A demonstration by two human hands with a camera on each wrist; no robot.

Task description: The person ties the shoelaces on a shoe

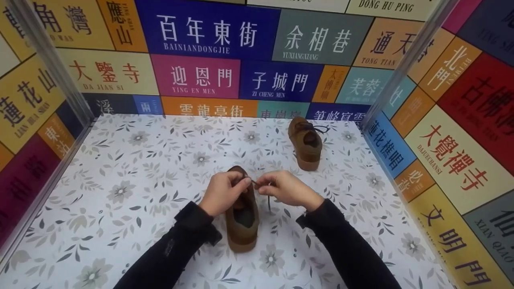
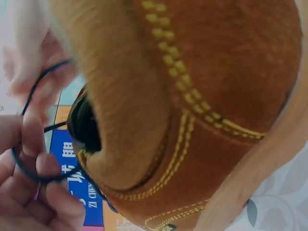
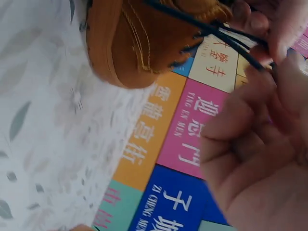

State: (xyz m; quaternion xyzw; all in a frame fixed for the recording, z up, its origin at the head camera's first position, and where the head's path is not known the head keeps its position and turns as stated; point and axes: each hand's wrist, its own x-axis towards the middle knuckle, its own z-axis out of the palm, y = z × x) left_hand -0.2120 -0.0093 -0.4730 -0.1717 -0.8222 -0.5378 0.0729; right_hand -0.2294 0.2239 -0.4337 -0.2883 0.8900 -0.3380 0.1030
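A brown shoe (image 1: 242,224) with yellow stitching stands on the table, its heel toward me and its toe pointing away. Over its front part, my left hand (image 1: 225,190) pinches a dark shoelace (image 2: 44,179) between thumb and fingers. Just to the right, my right hand (image 1: 287,188) also pinches the lace, thumb against curled fingers. In the right wrist view, strands of the shoelace (image 3: 207,30) run from the shoe (image 3: 139,43) to the fingertips. One lace end hangs down below my right hand. The left hand covers much of the shoe's lacing in the head view.
A second brown shoe (image 1: 307,150) stands farther back on the right, its lace lying over its top. A white floral cloth (image 1: 160,160) covers the table. Panels with colourful printed signs (image 1: 209,36) rise at the back and both sides.
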